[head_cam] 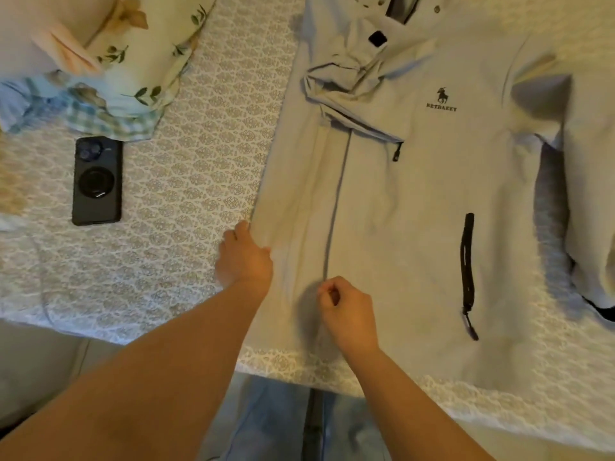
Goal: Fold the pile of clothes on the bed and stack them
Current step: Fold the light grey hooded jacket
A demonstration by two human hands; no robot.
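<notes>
The right hand [346,314] pinches the zipper [336,207] near the hem of the pale jacket [416,194], while the left hand [244,257] grips the jacket's left edge just beside it; the garment lies front-up on the patterned bedspread [186,194], hem close to the bed's near edge. The step appears to be closing and squaring the jacket before folding. Next, the sides need folding inward: open bedspread lies leftward, bounded by a phone [97,181] and floral clothes [133,61].
</notes>
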